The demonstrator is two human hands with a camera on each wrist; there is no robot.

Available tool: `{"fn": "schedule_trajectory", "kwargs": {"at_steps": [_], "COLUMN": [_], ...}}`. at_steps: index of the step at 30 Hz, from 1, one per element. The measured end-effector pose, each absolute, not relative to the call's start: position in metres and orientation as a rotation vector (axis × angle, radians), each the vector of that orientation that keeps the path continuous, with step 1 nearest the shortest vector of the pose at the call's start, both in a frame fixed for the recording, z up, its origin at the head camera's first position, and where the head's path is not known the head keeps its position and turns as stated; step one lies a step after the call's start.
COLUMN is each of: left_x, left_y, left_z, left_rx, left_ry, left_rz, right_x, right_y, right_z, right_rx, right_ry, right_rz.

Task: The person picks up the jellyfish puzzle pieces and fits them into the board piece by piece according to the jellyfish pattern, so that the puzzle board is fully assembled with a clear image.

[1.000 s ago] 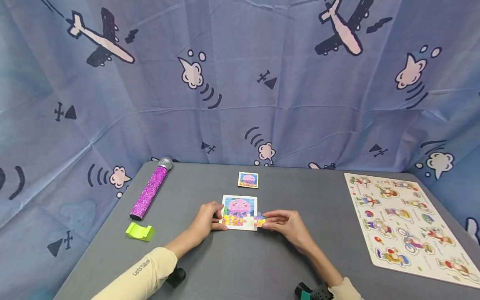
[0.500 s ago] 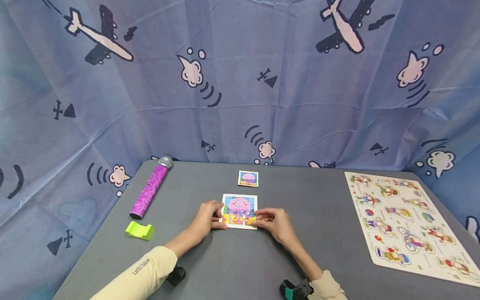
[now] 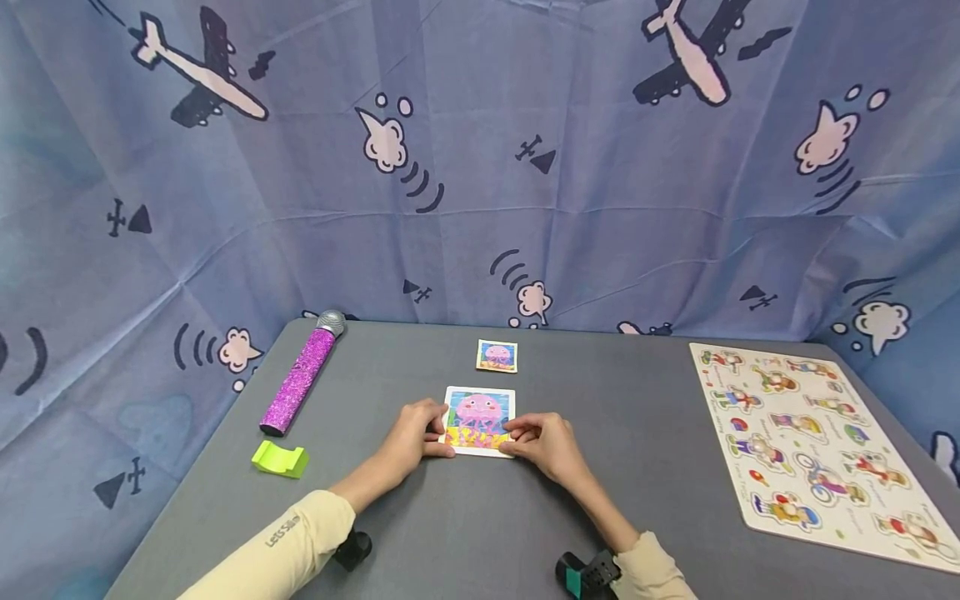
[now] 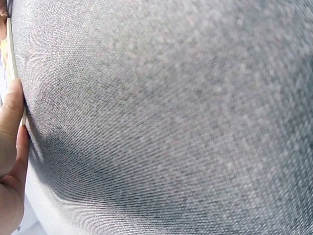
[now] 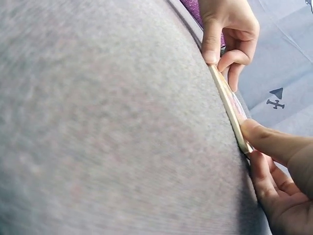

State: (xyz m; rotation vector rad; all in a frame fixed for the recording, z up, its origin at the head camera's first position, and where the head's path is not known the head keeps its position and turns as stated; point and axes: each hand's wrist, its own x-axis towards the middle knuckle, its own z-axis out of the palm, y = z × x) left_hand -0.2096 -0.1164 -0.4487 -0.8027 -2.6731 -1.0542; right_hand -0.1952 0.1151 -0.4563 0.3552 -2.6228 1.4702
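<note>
A small square jigsaw puzzle with a pink jellyfish and a white frame lies on the grey table. Its lower right part now shows the picture filled in. My left hand grips the puzzle's left edge, thumb at the near corner and curled fingers along the side. On the opposite edge, my right hand pinches the near right corner; in the right wrist view its thumb lies on top and the other fingers sit at the side. Only a sliver of the puzzle appears in the left wrist view.
Behind the puzzle lies a small jellyfish card. A glittery purple microphone and a lime green stand are on the left. A large board of wooden figures lies at the right. A patterned cloth hangs behind the table.
My right hand has moved left, bringing the last-seen loose jigsaw piece from beside the frame into its lower right corner. My left hand has kept its hold on the left edge.
</note>
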Motion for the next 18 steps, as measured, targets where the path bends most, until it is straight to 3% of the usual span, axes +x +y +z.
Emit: {"fn": "schedule_trajectory", "kwargs": {"at_steps": [18], "left_x": [-0.2113], "left_y": [-0.1179], "left_z": [-0.4495], "left_rx": [-0.851], "left_ry": [-2.649], "left_rz": [-1.042], "right_x": [-0.1935], "right_y": [0.1129], "right_z": [-0.4485], "right_rx": [0.372], "right_ry": [-2.636], "right_rz": [1.470]}}
